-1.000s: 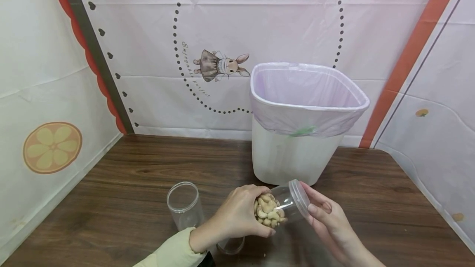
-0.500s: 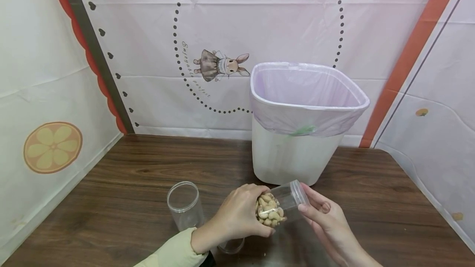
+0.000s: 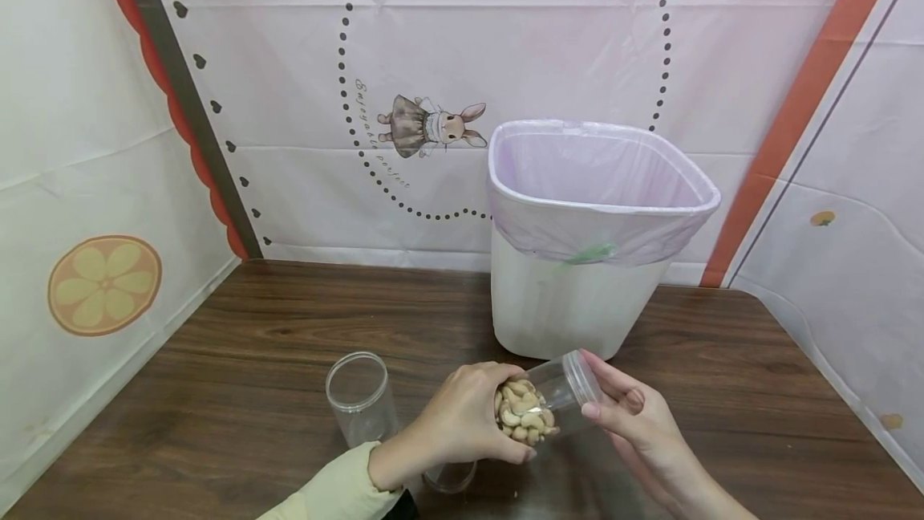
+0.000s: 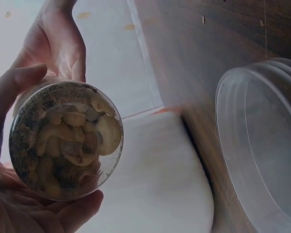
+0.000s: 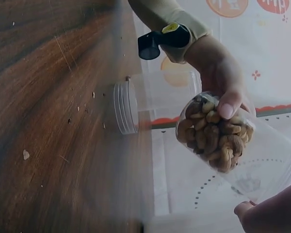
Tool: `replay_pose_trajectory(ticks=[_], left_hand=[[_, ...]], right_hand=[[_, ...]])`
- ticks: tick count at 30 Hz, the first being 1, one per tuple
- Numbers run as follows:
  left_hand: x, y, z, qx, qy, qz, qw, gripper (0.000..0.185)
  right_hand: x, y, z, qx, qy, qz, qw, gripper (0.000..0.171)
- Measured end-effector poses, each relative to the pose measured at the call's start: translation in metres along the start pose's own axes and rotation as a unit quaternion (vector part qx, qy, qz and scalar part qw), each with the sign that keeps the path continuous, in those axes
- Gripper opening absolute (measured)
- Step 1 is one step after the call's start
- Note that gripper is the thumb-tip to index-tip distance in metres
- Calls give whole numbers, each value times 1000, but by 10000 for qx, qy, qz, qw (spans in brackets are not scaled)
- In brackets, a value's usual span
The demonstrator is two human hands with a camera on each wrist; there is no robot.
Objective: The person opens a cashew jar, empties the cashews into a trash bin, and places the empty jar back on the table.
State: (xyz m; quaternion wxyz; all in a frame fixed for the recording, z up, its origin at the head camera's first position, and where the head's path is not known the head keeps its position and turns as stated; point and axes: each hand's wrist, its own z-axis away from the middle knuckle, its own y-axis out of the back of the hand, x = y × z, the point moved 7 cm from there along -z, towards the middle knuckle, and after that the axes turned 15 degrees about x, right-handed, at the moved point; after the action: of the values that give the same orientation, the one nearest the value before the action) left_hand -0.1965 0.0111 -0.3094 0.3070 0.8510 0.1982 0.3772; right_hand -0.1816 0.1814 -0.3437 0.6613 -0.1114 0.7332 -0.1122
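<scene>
The dark brown wooden table (image 3: 274,343) carried a white plastic bin lined with a pale purple bag (image 3: 577,295) toward its back, a clear empty plastic jar (image 3: 359,400) standing upright near the front, another clear container (image 3: 449,477) just beside it, and scattered pale crumbs (image 5: 26,154).

One piece of writing shows — a curved line of small cursive script on the pale pink backdrop sheet (image 3: 505,62), running along the inside of a dotted oval (image 3: 346,87), at about nine o'clock from the printed rabbit in a dress (image 3: 429,127). It seems to begin "Enjoy" and end "perfect", but the letters are too small to read with certainty. The jar of cashews (image 3: 537,408), the empty jars and the lined bin (image 3: 577,303) carry no label, brand or number — none that can be seen.
</scene>
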Motion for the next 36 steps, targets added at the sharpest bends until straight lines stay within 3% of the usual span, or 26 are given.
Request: replay_pose_trajectory(ticks=[12, 21, 26, 30, 33, 36], left_hand=[[-5, -5, 2, -376, 401, 389, 9977, 69], [-6, -7, 4, -581, 416, 631, 9954, 67], [-5, -8, 4, -736, 399, 721, 9939, 67], [-4, -7, 3, -682, 360, 667, 9948, 67], [-4, -6, 3, -559, 324, 559, 9963, 68], [-4, -5, 2, -458, 313, 396, 9977, 69]], right_hand=[[-2, -2, -1, -764, 158, -294, 9965, 55], [-10, -10, 2, -1571, 551, -645, 9839, 59], [-16, -17, 4, -1933, 532, -888, 9757, 65], [-20, -21, 6, -2182, 724, -987, 9682, 67], [-20, -19, 6, -2176, 876, -990, 9671, 66], [-14, -12, 4, -1887, 728, -1006, 9742, 59]])
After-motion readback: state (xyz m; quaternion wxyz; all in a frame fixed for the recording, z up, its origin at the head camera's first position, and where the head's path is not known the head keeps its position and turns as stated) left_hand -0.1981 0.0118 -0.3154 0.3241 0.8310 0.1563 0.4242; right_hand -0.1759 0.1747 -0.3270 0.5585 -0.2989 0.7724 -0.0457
